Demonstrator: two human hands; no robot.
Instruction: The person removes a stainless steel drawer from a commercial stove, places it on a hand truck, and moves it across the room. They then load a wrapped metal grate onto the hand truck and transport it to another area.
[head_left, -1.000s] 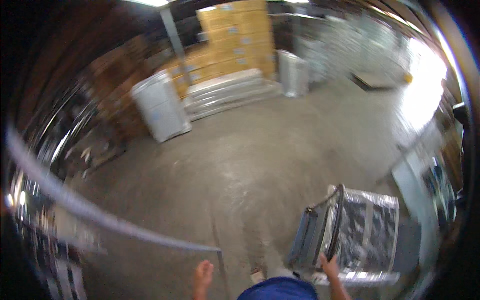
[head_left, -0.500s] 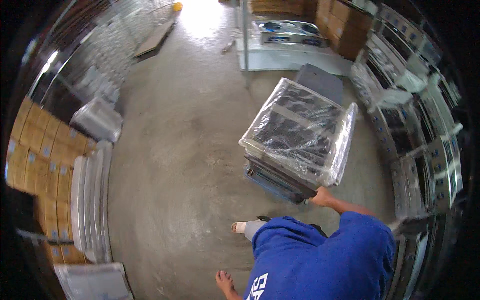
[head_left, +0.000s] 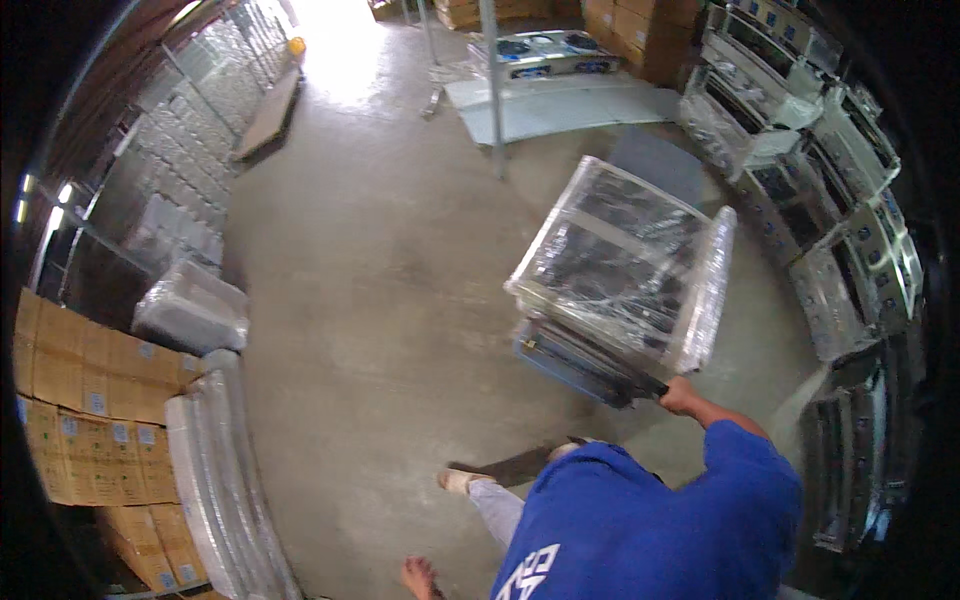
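My right hand is closed around the end of a dark bar, which looks like the handle of a cart with a blue edge. On the cart rides a large flat load wrapped in clear plastic, dark inside with pale edges. Past the load's far side shows a flat dark grey panel; whether it belongs to the cart I cannot tell. Low in the view hangs my left hand, its fingers loosely apart and nothing visible in them. Beneath the load, the cart's base is mostly hidden.
Cardboard boxes are stacked at the left, beside plastic-wrapped panels standing on edge. Wrapped appliances line the right side. Ahead are a metal post and a cooktop-like unit on a pale sheet. A board lies far left.
I have moved forward with the cart; the boxes and post appear nearer. In the view, the load and my right hand have shifted slightly right, my left hand lower and left.
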